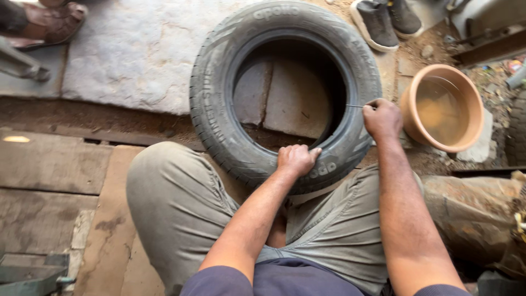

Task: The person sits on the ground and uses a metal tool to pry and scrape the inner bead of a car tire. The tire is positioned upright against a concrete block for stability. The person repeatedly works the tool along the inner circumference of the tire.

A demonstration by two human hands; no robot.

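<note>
Tyre (pixel 219 109): black, it lies flat on the ground between the person's knees, and its near edge is hidden behind the hands and legs
Left hand (pixel 295 159): curled over the near rim of the tyre, fingers tucked out of sight, thumb sticking out
Right hand (pixel 382 118): closed into a fist at the right side of the tyre, pinching a thin metal tool (pixel 355 106)
Thin metal tool: only a short bit pokes out to the left; the rest is hidden in the fist, so I cannot tell what kind it is
Bowl (pixel 466 112): orange-brown, just right of the tyre, with cloudy water inside
Shoes (pixel 386 19): a grey pair at the top, cut off by the edge
Sandal (pixel 52 24): brown, top left corner, someone else's foot, only partly seen
Bottom left corner: something green and metal, too cut off to name
</note>
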